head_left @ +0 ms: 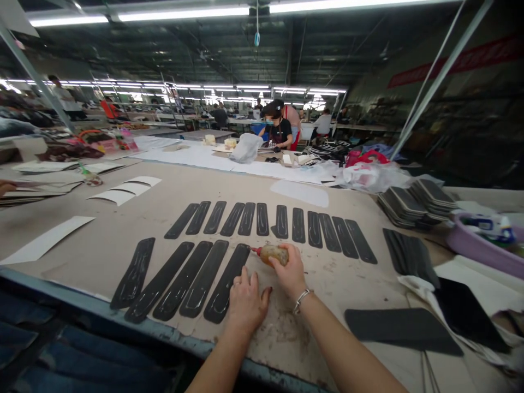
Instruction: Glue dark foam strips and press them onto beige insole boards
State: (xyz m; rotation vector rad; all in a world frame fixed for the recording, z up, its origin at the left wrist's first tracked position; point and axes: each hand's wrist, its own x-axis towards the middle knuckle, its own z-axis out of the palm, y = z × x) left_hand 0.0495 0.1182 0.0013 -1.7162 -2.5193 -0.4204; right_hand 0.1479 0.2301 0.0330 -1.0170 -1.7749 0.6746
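My right hand (290, 270) is closed around a squeeze bottle (272, 254) of yellowish-brown liquid. Its red nozzle points left at the top end of a long black strip (227, 284) with rounded corners. A shiny wet line runs around that strip. My left hand (248, 300) lies with fingers stretched out at the strip's right edge, holding nothing. Several similar black strips (174, 281) lie to the left, also with glossy lines on them. Behind them stands a row of shorter black strips (262, 219), some with shiny lines.
At the right are stacked dark pieces (403, 206), a large black panel (403, 329) and a purple basin (487, 248). White curved pieces (126, 191) lie on the left. Co-workers, including a person in black (280, 131), are beyond the table (339, 284).
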